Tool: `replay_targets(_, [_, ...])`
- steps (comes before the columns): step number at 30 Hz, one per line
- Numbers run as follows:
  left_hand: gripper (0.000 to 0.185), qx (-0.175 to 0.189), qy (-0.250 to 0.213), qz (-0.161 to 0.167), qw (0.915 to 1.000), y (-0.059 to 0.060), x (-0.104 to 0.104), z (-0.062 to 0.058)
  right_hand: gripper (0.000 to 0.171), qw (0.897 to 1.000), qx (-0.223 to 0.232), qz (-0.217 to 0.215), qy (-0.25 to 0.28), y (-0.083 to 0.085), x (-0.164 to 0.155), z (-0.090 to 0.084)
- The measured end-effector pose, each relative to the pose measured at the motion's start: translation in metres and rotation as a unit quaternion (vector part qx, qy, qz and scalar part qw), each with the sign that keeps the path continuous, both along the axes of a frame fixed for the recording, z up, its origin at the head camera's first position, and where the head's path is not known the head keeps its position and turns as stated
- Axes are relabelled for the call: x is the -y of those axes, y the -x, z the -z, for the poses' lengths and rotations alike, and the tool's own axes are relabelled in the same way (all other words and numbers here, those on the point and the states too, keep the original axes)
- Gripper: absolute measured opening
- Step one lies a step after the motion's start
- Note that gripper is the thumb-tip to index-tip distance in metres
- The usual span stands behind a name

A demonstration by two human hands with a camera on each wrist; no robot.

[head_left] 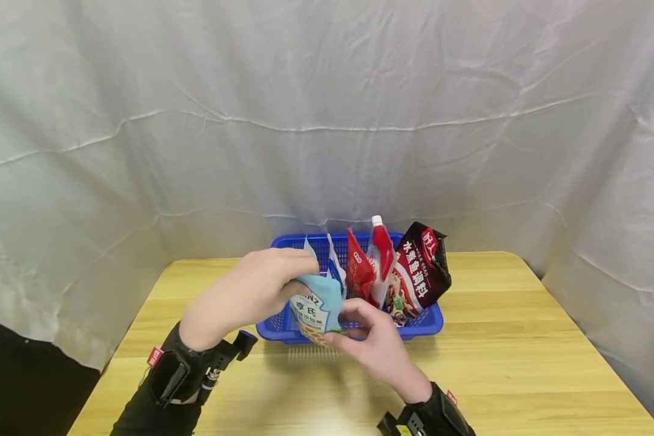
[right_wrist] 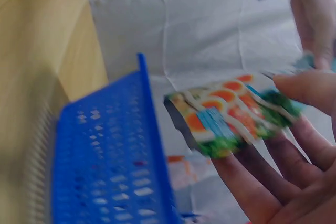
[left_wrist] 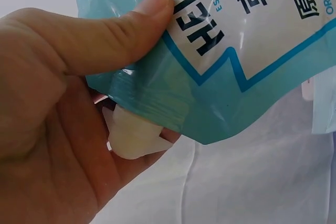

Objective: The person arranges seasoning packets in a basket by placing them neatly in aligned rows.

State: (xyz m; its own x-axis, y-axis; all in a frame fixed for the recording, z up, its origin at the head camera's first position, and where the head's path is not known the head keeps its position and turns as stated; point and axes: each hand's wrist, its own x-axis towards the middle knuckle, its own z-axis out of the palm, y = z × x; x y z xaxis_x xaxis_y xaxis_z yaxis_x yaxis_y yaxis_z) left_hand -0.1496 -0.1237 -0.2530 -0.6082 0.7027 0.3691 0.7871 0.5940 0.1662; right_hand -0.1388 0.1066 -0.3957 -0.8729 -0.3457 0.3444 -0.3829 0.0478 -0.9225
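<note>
A light blue spouted sauce pouch [head_left: 313,309] is held between both hands just above the front edge of a blue plastic basket [head_left: 432,324]. My left hand [head_left: 300,281] grips its top end. In the left wrist view the thumb [left_wrist: 126,30] presses on the pouch [left_wrist: 236,51], and the white spout cap [left_wrist: 131,137] lies against the palm. My right hand [head_left: 354,327] pinches the pouch's bottom edge. In the right wrist view that printed bottom [right_wrist: 236,114] sits between thumb and fingers, beside the basket [right_wrist: 115,156].
The basket stands at the back middle of a wooden table [head_left: 523,339]. In it stand a red pouch [head_left: 360,269], a red pouch with a white cap [head_left: 383,248], a dark sachet [head_left: 422,269] and a white-blue pouch [head_left: 335,266]. Grey cloth hangs behind and beside.
</note>
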Motion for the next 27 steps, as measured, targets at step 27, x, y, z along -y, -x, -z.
replay_targets(27, [0.035, -0.037, 0.017, -0.105, 0.9937, 0.023, 0.044, 0.0, 0.033, 0.903, 0.043, 0.405, 0.135, 0.034, -0.148, -0.037])
